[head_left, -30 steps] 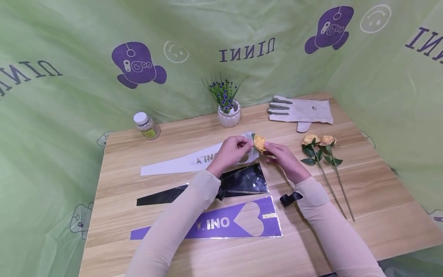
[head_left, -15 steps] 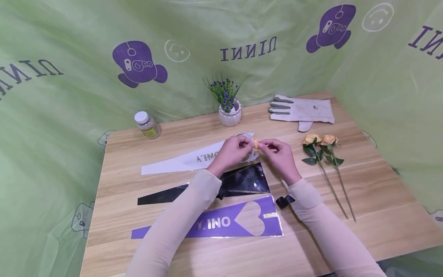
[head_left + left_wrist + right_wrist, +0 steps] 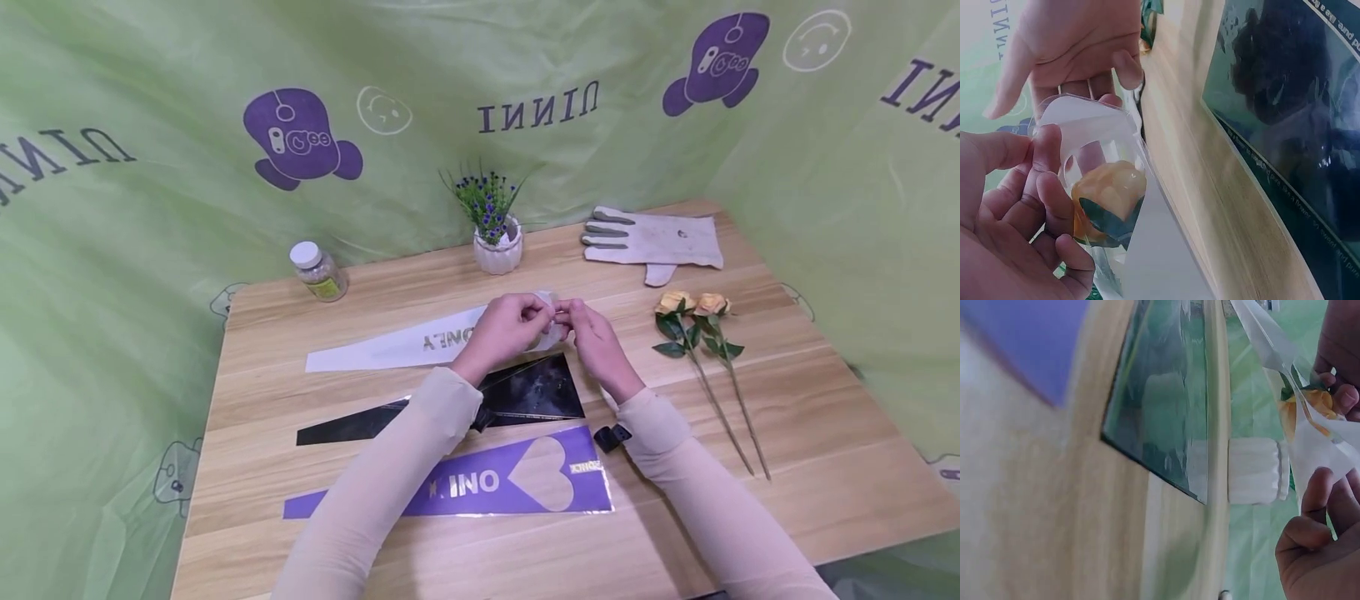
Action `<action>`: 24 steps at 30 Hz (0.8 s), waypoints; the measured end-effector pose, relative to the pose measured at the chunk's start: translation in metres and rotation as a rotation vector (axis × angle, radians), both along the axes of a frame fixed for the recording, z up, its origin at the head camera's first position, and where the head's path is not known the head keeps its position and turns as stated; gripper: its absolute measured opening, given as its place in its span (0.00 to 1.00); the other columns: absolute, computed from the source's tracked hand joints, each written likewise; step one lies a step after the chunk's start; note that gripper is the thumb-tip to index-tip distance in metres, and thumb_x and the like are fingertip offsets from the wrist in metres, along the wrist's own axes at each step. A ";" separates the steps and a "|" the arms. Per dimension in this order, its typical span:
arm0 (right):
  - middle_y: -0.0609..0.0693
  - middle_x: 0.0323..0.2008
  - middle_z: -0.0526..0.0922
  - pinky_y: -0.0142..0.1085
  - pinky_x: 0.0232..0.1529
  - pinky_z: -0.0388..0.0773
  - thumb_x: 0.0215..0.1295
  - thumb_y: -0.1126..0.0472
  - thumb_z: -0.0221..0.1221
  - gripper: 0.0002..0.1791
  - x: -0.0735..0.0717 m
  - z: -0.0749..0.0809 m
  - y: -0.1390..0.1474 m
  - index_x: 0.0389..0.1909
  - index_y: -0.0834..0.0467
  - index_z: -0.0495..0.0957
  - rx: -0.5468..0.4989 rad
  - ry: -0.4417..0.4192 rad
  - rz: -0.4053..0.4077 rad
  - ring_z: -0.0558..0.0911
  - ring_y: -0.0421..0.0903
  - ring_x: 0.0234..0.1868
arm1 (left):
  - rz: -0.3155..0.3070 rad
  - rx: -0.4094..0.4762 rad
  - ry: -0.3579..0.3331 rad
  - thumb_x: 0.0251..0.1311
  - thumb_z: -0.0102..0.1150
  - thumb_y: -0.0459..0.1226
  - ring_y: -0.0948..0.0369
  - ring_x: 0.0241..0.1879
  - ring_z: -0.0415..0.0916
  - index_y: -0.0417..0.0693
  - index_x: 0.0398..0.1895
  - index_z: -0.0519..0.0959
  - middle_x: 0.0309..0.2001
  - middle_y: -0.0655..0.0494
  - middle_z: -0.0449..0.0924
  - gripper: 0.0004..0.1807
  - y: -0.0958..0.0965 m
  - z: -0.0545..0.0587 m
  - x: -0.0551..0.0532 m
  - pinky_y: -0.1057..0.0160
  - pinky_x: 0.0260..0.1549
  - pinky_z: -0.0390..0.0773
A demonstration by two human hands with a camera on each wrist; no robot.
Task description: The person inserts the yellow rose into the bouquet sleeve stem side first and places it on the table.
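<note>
A white, partly clear flower sleeve printed with gold letters lies at the back of the group, its wide end lifted. My left hand pinches the rim of that end between thumb and fingers. Through the clear window in the left wrist view, a yellow rose with green leaves shows inside the sleeve. At the sleeve's mouth, my right hand has its fingers against the film, with the thumb held apart. The right wrist view shows the rose's orange-yellow petals behind the film. The rose's stem is mostly hidden.
A black sleeve and a purple sleeve with a heart window lie nearer. Two roses rest at the right. Behind are a lidded jar, a potted plant and a work glove.
The rose head, visible outside the sleeve's mouth earlier, has moved left into it. My right hand has shifted left and its thumb has come off the flower. My left hand stays nearly in place.
</note>
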State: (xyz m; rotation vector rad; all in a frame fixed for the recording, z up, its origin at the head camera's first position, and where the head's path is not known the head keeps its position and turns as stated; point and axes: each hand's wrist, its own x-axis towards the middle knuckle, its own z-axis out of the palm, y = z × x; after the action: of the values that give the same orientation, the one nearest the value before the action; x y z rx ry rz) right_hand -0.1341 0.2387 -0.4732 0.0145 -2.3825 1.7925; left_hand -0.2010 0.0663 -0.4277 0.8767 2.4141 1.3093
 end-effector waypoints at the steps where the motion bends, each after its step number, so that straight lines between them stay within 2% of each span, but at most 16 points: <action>1: 0.64 0.43 0.84 0.36 0.41 0.69 0.85 0.50 0.30 0.32 -0.001 0.000 -0.001 0.59 0.70 0.75 0.018 0.002 0.005 0.77 0.49 0.40 | 0.002 0.000 0.001 0.72 0.59 0.42 0.66 0.32 0.80 0.46 0.41 0.87 0.30 0.63 0.84 0.11 0.000 0.000 0.000 0.67 0.35 0.75; 5: 0.62 0.45 0.84 0.40 0.48 0.69 0.84 0.47 0.30 0.31 -0.002 -0.001 -0.001 0.59 0.64 0.73 0.107 0.004 0.024 0.77 0.54 0.42 | 0.010 0.011 -0.014 0.72 0.59 0.42 0.66 0.32 0.80 0.46 0.39 0.87 0.29 0.63 0.84 0.11 0.000 0.001 -0.001 0.66 0.35 0.76; 8: 0.60 0.45 0.82 0.45 0.47 0.70 0.84 0.44 0.32 0.28 -0.003 0.000 -0.002 0.57 0.60 0.72 0.162 0.008 0.036 0.76 0.55 0.43 | 0.013 0.017 -0.025 0.73 0.59 0.42 0.65 0.31 0.80 0.47 0.39 0.87 0.29 0.63 0.85 0.11 0.001 0.000 -0.002 0.66 0.33 0.76; 11: 0.55 0.43 0.82 0.45 0.45 0.71 0.82 0.44 0.43 0.22 -0.006 0.000 -0.002 0.54 0.58 0.74 0.213 0.030 0.027 0.77 0.52 0.43 | 0.045 0.014 -0.033 0.73 0.59 0.44 0.64 0.28 0.79 0.48 0.39 0.87 0.30 0.62 0.85 0.12 0.002 0.000 -0.005 0.66 0.30 0.76; 15: 0.48 0.36 0.84 0.39 0.36 0.70 0.72 0.46 0.62 0.16 -0.011 -0.001 0.000 0.46 0.55 0.81 0.293 0.088 -0.028 0.76 0.47 0.35 | 0.131 0.000 -0.075 0.72 0.59 0.45 0.64 0.22 0.77 0.49 0.38 0.87 0.30 0.62 0.84 0.12 0.002 -0.004 -0.011 0.66 0.24 0.75; 19: 0.44 0.29 0.83 0.38 0.30 0.69 0.65 0.49 0.69 0.12 -0.016 -0.003 0.002 0.37 0.54 0.86 0.382 0.163 -0.054 0.74 0.44 0.28 | 0.190 -0.005 -0.119 0.72 0.60 0.44 0.63 0.18 0.76 0.50 0.38 0.88 0.28 0.64 0.85 0.11 0.000 -0.008 -0.017 0.65 0.20 0.74; 22: 0.45 0.26 0.82 0.39 0.29 0.69 0.65 0.53 0.70 0.09 -0.021 -0.004 0.002 0.34 0.55 0.87 0.430 0.194 -0.034 0.75 0.44 0.25 | 0.207 -0.031 -0.074 0.72 0.59 0.46 0.64 0.24 0.78 0.50 0.41 0.88 0.31 0.65 0.86 0.12 -0.005 -0.011 -0.020 0.65 0.26 0.74; 24: 0.46 0.26 0.83 0.40 0.30 0.71 0.66 0.56 0.69 0.07 -0.025 -0.005 0.002 0.35 0.55 0.86 0.442 0.188 -0.012 0.77 0.45 0.26 | 0.202 -0.098 0.029 0.72 0.58 0.49 0.64 0.32 0.79 0.51 0.44 0.87 0.36 0.64 0.86 0.14 -0.013 -0.013 -0.020 0.63 0.35 0.75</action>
State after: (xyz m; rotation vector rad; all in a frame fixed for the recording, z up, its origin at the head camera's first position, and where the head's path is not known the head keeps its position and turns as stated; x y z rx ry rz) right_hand -0.1588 0.2405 -0.4782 0.2099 -2.5721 1.1661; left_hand -0.2206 0.0532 -0.4409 0.6438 2.6220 1.2391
